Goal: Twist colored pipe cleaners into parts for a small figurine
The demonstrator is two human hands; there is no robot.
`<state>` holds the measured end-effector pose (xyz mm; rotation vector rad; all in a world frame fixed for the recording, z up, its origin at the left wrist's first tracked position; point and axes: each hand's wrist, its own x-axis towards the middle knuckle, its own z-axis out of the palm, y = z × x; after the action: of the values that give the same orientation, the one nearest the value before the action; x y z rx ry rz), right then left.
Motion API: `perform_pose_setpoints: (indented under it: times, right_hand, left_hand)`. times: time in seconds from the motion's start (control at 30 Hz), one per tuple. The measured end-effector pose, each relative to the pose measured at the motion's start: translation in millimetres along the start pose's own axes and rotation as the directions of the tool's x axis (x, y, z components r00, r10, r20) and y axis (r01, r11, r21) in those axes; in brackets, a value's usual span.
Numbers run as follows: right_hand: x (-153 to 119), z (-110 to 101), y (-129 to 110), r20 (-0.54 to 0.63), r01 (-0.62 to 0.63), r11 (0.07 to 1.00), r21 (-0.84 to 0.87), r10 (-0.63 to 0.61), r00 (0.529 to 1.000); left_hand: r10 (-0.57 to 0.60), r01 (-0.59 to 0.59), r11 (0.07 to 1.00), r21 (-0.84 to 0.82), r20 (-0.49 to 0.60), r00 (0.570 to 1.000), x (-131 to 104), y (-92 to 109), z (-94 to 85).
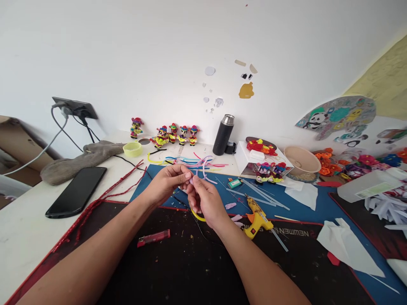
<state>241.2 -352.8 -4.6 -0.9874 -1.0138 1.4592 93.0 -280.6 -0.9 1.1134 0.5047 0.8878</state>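
Both of my hands meet above the mat's far edge, fingers pinched together on a pale lilac pipe cleaner. My left hand holds it between thumb and forefinger. Right beside it, my right hand pinches the same piece with its thumb on top. A curved end sticks up behind the fingers; the part at the fingertips is mostly hidden. Just below the right hand lies a yellow strip. Small lilac pieces and a yellow glue gun lie to the right. A red lighter rests nearer me.
Behind my hands are loose colored pipe cleaners, several small figures and a black thermos. A phone and red braided cords lie left. Glue sticks, a white box and a bowl are right.
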Motion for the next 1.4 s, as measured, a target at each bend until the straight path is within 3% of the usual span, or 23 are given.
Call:
perform_pose_setpoints:
  times: [0.2, 0.47, 0.77, 1.4]
  right_hand:
    - [0.9, -0.6, 2.5, -0.013, 0.012, 1.0, -0.01, -0.012, 1.0]
    - [2.4, 0.2, -0.8, -0.033, 0.05, 0.996, 0.073, -0.048, 0.998]
    - [1.2, -0.8, -0.5, -0.007, -0.029, 0.997, 0.066, 0.029, 1.0]
    - [-0.1, 2.3, 2.4, -0.012, 0.012, 1.0, -0.012, -0.013, 1.0]
  left_hand:
    - [0.002, -0.002, 1.0, 0.009, -0.004, 1.0, 1.3, -0.5, -1.6]
    - [-0.022, 0.021, 0.995, -0.096, -0.017, 1.0, 1.6, -2.7, -3.8]
    - [0.024, -0.025, 1.0, -0.011, -0.033, 0.999, 2.3, -1.5, -3.4]
    - [0.067, -0.064, 0.991, 0.114, -0.021, 0.998, 1.4, -1.9, -4.2]
